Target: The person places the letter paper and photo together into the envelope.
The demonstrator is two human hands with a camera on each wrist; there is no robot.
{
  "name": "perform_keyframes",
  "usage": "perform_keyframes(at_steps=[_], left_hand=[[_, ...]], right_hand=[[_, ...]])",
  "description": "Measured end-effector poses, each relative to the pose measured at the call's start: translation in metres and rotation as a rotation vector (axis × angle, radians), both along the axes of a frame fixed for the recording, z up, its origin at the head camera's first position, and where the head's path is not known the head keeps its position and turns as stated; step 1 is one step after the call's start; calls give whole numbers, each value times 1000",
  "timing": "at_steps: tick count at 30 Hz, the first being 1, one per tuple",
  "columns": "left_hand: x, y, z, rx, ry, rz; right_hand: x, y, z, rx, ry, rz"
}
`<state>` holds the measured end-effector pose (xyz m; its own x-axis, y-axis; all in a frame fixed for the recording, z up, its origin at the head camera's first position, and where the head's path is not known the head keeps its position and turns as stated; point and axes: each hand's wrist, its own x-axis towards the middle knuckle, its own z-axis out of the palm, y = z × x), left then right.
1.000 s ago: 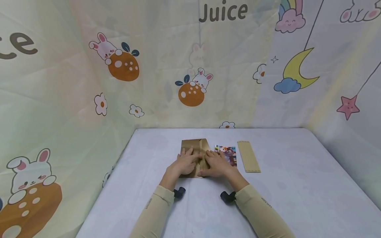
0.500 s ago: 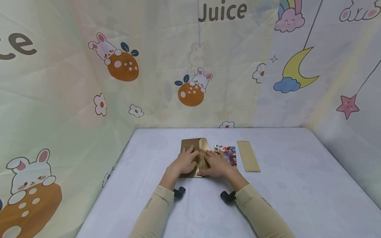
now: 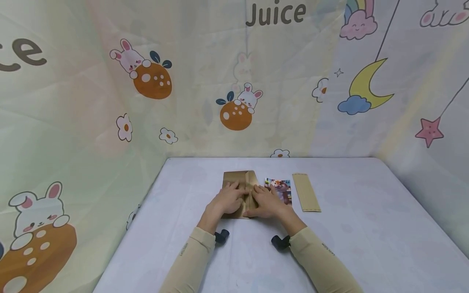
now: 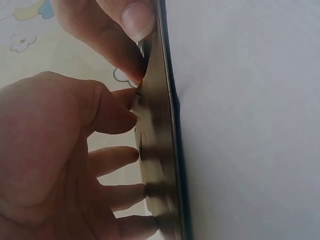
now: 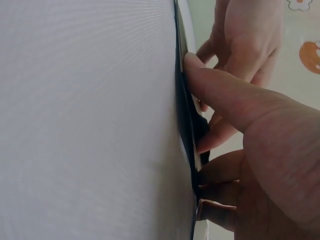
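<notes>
A gold-brown piece of folded paper or thin card (image 3: 233,177) lies on the table, with a folded flap (image 3: 252,178) along its right side. My left hand (image 3: 229,199) rests on its middle, fingertips pressing down near the flap's fold. In the left wrist view the fingers (image 4: 117,197) touch the surface with gaps between them. My right hand (image 3: 266,202) presses on the flap, its thumb (image 5: 220,90) stretched along the near part in the right wrist view. Partly behind the right hand lies a colourful cartoon picture card (image 3: 284,189).
To the right of the card lies a long beige strip (image 3: 307,193). Everything rests on a white-covered table (image 3: 359,228). Printed cloth walls (image 3: 198,101) stand behind it and at both sides.
The left fingers have shifted slightly over the paper near the fold. My right hand, the card and the strip stay in place.
</notes>
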<state>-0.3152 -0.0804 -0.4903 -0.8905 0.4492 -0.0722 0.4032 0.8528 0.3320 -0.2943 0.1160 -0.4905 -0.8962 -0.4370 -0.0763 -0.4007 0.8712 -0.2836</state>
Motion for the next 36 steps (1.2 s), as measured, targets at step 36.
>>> perform_keyframes(at_steps=[36], left_hand=[[-7,-27,12,268,-165,-109]], right_hand=[[0,3,0,-28,-24,1]])
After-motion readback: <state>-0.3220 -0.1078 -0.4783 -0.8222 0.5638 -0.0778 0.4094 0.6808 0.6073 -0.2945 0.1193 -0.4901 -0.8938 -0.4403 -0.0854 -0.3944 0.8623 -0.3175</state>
